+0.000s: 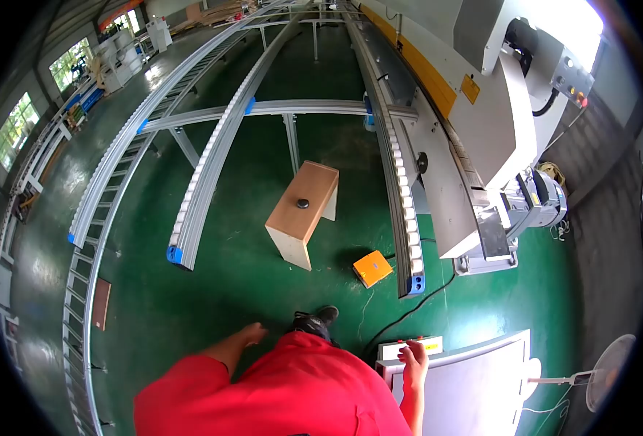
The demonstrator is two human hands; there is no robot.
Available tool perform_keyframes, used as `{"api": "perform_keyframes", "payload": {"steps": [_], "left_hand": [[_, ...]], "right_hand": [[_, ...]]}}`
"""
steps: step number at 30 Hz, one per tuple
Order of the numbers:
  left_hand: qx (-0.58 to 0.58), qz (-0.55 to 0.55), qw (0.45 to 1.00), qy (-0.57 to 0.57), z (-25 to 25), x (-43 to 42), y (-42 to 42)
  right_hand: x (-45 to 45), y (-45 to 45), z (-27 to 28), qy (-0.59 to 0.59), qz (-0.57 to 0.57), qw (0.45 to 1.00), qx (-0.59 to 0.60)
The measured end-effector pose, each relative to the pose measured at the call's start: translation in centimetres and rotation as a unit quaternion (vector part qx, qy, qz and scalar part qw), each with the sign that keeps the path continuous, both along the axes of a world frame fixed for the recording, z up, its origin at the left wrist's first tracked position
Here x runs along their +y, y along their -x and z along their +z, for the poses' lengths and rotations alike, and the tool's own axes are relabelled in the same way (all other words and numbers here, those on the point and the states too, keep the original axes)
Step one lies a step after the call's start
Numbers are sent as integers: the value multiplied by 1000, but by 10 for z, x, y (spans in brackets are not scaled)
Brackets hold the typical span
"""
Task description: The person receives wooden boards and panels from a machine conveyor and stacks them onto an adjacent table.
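1. Control box (391, 352), white with red parts along its top, sits low on your right, at the far edge of a pale cabinet (467, 385).
2. Your right hand (413, 356) is over that box, its fingers loosely parted and bent, gripping nothing that shows; whether they touch the box, you cannot tell from this angle.
3. Your left hand (252, 334) hangs out to your left above the green floor (227, 298); its fingers look curled, but it is too small to tell whether it is clenched or grasping something.
4. Ahead of you stands a brown-topped stool (303, 182) bearing a dark round object (302, 203).
5. Right of the stool, an orange box (373, 269) lies on the floor, near the end of the right roller rail (406, 218).
6. A black cable (409, 312) curves across the floor toward the control box.
7. Beyond the right rail stands a large white machine (507, 131); a fan (616, 374) is at your far right.
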State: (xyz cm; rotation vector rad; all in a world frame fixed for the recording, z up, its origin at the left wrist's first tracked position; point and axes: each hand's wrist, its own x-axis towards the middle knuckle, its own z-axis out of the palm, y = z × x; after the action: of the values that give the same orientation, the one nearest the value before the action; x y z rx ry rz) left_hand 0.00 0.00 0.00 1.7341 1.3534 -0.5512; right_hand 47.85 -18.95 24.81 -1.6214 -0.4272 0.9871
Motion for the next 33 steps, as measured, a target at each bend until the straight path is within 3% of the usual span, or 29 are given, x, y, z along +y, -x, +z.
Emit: {"api": "perform_keyframes", "payload": {"steps": [2, 3, 5, 6, 9, 14, 26, 28, 31, 33], "left_hand": [[-34, 195, 980, 12, 41, 18, -27], [-63, 203, 977, -1, 26, -14, -44], [-103, 216, 969, -53, 19, -1, -42], [-121, 245, 962, -21, 52, 3, -68], [-180, 283, 942, -19, 84, 16, -104], [-197, 291, 936, -30, 77, 28, -106], [-118, 339, 933, -19, -25, 27, -19], [-81, 335, 939, -6, -16, 26, -10], [-127, 384, 915, -5, 7, 16, -8], [-140, 394, 908, -4, -10, 18, -3]], "right_hand": [[11, 6, 1, -41, 20, 999, 8], [-21, -3, 1, -34, 25, 999, 2], [-21, 8, 3, -41, 31, 999, 12], [-22, 2, 10, -35, 34, 999, 3], [-24, -14, 20, -34, 18, 999, -14], [-8, -25, 47, -41, -6, 998, -57], [92, -33, 87, -102, 42, 986, -128], [109, -34, 93, -109, 45, 983, -140], [133, -40, 91, -120, 65, 975, -173], [145, -36, 95, -108, 61, 977, -175]]}}
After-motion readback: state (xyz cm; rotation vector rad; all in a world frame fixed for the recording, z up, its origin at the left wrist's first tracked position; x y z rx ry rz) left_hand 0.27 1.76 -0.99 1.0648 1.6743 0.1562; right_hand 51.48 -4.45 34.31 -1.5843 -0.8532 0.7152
